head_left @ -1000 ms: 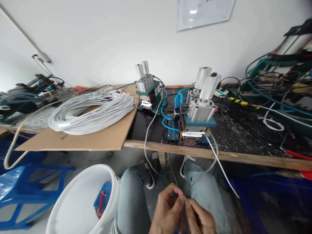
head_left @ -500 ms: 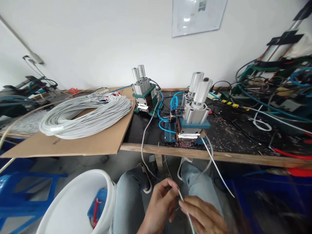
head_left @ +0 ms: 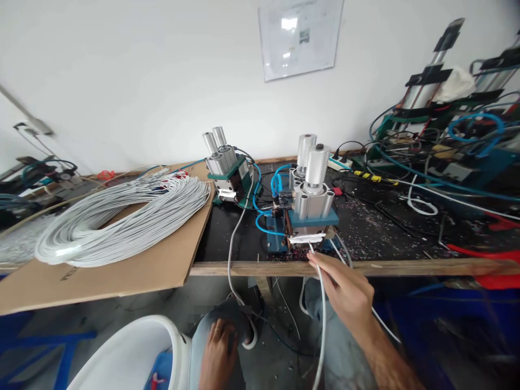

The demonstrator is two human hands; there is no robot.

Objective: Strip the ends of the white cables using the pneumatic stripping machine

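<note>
My right hand [head_left: 347, 290] pinches a white cable [head_left: 323, 330] close to its end, which is at the front opening of the nearer pneumatic machine [head_left: 312, 208]. Whether the tip is inside cannot be made out. From the fingers, the cable hangs down in front of my leg. My left hand [head_left: 218, 349] lies on my left knee with nothing in it, its fingers loosely bent over the trousers. A white strip [head_left: 307, 238] runs across the machine's front, just above the cable end.
A big coil of white cable [head_left: 174, 208] lies on cardboard [head_left: 162, 271] at the left. Behind it to the right stands a second, similar machine [head_left: 227, 168]. A white bucket [head_left: 179, 352] stands beside my left leg. Hoses and other machines [head_left: 422, 103] crowd the right side.
My right hand has raised the cable end from my lap to the machine's front. My left hand has let go of the cable and moved left onto my knee.
</note>
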